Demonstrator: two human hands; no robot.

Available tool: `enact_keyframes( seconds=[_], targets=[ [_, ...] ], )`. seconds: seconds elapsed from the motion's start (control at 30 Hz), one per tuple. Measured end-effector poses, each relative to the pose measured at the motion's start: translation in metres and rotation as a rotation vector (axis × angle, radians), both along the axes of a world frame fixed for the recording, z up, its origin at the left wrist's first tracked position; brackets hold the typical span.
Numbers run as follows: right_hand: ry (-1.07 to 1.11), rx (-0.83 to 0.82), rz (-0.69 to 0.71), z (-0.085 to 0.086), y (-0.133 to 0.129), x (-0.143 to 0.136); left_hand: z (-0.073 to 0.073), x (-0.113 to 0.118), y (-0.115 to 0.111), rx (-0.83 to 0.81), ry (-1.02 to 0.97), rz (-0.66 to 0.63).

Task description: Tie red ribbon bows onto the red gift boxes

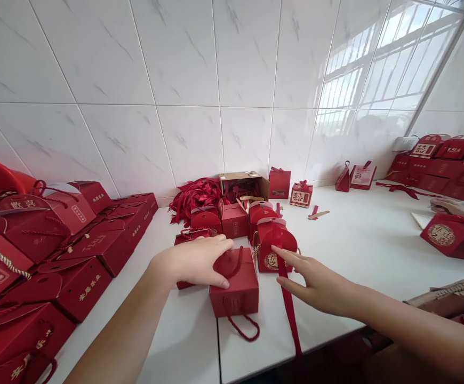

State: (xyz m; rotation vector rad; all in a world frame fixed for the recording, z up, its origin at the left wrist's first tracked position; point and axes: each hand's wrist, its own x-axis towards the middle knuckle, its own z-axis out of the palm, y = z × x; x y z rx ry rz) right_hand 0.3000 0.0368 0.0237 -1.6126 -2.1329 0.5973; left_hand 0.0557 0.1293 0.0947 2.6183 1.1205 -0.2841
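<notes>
A red box with a dark red rope handle (238, 298) stands near the table's front edge, one rope loop hanging down its front. Over its top left side lies my left hand (202, 260), fingers bent on the lid, thumb toward the front. Just to the right, my right hand (310, 277) has its fingers apart beside a long red ribbon (289, 314). That ribbon runs down from the front of a round-flapped red box with a gold emblem (266, 260) and hangs over the table edge. Another red box (184, 240) is partly hidden behind my left hand.
Many red boxes (104, 240) are stacked at the left. Behind the hands are a ribbon pile (198, 197) and an open cardboard box (264, 186). At right, another person's hand (452, 206) is near a red box (460, 237).
</notes>
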Motion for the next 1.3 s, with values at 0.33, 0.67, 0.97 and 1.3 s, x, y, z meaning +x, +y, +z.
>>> enact_keyframes(
  seconds=[0.33, 0.67, 0.97, 1.3],
  targets=[
    [0.407, 0.029, -0.033, 0.004, 0.007, -0.003, 0.012, -0.006, -0.01, 0.016, -0.168, -0.069],
    [0.769, -0.08, 0.058, 0.025, -0.001, 0.001, 0.02, -0.002, -0.024, 0.025, -0.219, -0.09],
    [0.838, -0.114, 0.144, 0.023, -0.001, 0.004, 0.016, 0.0, -0.025, -0.048, -0.14, -0.085],
    [0.91, -0.139, 0.177, 0.018, 0.001, 0.008, 0.016, 0.004, -0.026, 0.002, -0.132, -0.096]
  ],
)
